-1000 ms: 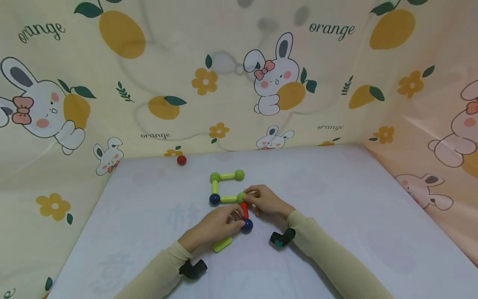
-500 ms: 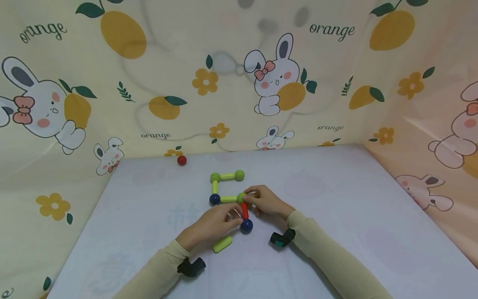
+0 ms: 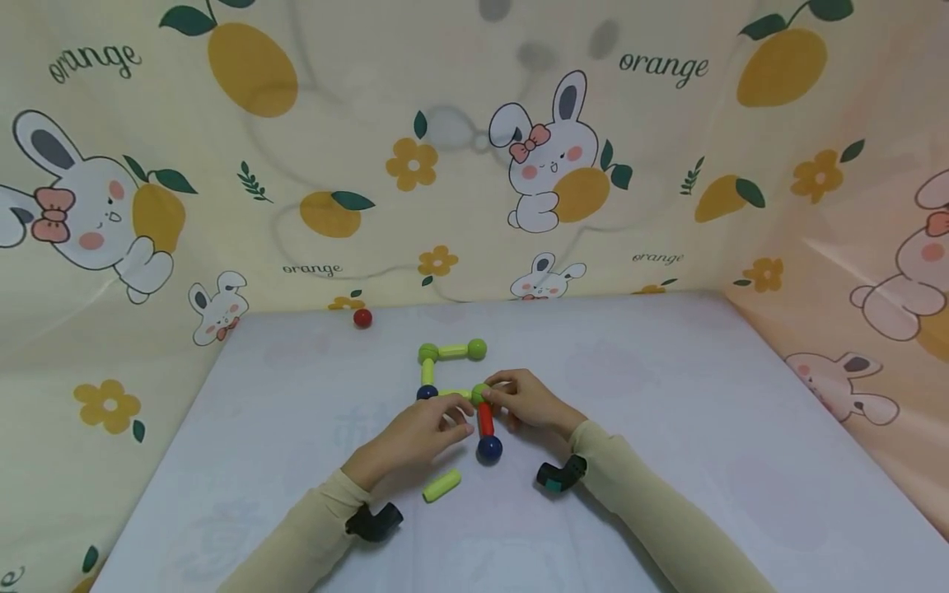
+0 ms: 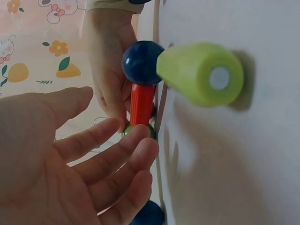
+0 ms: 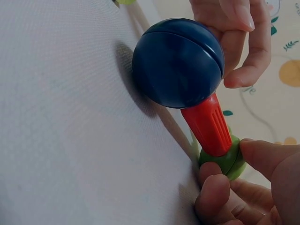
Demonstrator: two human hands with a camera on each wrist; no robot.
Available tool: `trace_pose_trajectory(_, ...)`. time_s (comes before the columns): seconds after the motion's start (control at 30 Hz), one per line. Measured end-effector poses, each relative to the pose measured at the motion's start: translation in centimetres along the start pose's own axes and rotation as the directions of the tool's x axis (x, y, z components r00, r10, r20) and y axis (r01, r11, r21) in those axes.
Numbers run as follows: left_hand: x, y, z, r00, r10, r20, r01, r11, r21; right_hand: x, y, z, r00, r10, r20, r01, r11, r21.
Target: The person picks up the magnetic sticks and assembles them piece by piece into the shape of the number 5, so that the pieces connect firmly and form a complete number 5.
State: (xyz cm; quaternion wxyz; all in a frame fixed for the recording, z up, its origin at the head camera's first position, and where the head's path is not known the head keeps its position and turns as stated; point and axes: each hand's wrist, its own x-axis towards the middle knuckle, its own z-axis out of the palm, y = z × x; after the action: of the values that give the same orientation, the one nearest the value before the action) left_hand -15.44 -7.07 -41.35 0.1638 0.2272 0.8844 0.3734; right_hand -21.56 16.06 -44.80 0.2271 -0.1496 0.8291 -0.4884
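My right hand (image 3: 530,401) pinches a green ball (image 5: 231,165) at a corner of a chain of magnetic balls and rods. From that ball a red rod (image 3: 485,420) runs toward me to a dark blue ball (image 3: 489,449). My left hand (image 3: 418,432) hovers beside the red rod, fingers apart and holding nothing. Behind it, another blue ball (image 3: 426,393) is partly covered. The chain goes on through a yellow-green rod (image 3: 427,372) and a green ball (image 3: 428,353) to an end green ball (image 3: 477,349). A loose yellow-green rod (image 4: 206,75) lies nearest me.
A red ball (image 3: 362,318) sits alone at the back left of the white table (image 3: 667,371). Behind the table hangs a printed cloth (image 3: 460,214) with rabbits and oranges. Each wrist carries a black camera mount.
My left hand has let go of the near blue ball and drawn back to the left. The right hand stays on the green ball.
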Motion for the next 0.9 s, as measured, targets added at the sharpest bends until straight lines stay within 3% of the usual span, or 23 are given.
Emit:
trace_pose_trajectory(0.4,-0.2,0.0,-0.7,1.000,-0.010,0.008,0.010,1.000,-0.014,-0.2,0.0,0.3,1.000,-0.004,-0.020,0.004,1.000,-0.021)
trace_pose_trajectory(0.6,-0.5,-0.2,-1.0,1.000,-0.022,0.012,0.022,0.999,0.023,-0.3,-0.3,0.3,0.999,0.000,-0.047,-0.002,1.000,-0.027)
trace_pose_trajectory(0.9,-2.4,-0.5,-0.9,0.997,-0.083,-0.002,0.083,0.996,0.042,-1.9,-0.3,0.3,0.992,-0.040,-0.122,0.032,0.998,-0.063)
